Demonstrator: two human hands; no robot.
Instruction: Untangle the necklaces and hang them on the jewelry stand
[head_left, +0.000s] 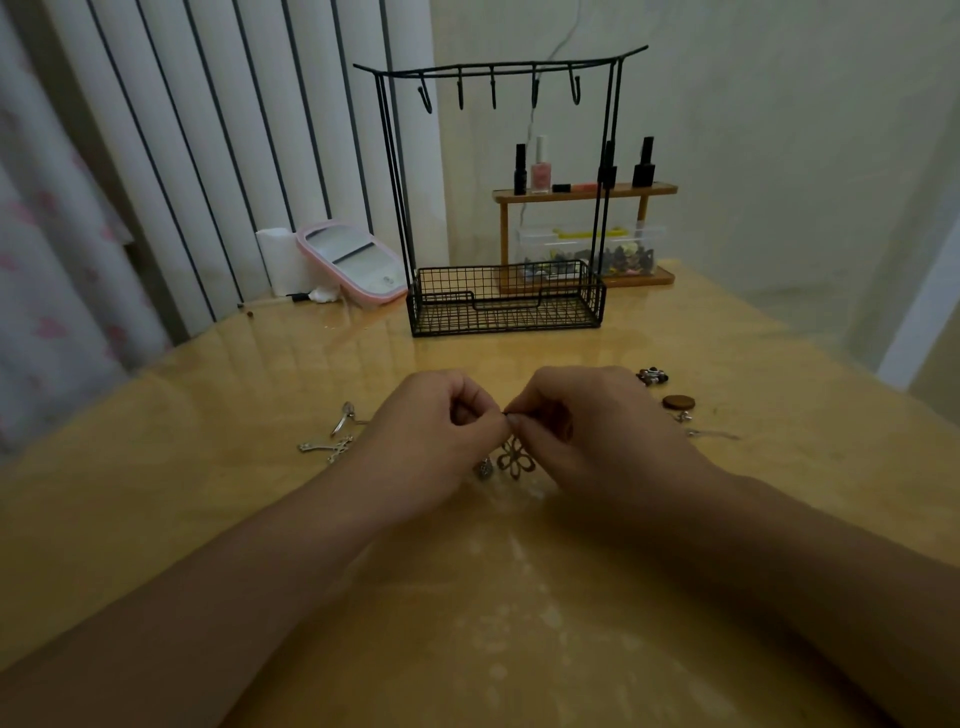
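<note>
My left hand (436, 431) and my right hand (582, 421) meet at the middle of the table, fingertips pinching a thin dark necklace cord between them. A flower-shaped pendant (515, 457) and a small round bead (484, 467) hang just below the fingertips. The black wire jewelry stand (498, 78) rises behind, its hooks bare, with a mesh basket (506, 301) at its base. A cross pendant (327, 448) and a ring piece (344, 415) lie left of my left hand. Right of my right hand lie a dark bead cluster (652, 376), a brown disc pendant (678, 402) and a silver chain (711, 432).
A wooden shelf (584, 191) with nail polish bottles and a clear box of trinkets stands behind the stand. A pink-rimmed mirror (353, 260) leans by the vertical blinds at the back left. The glossy yellow table (467, 597) runs wide toward me.
</note>
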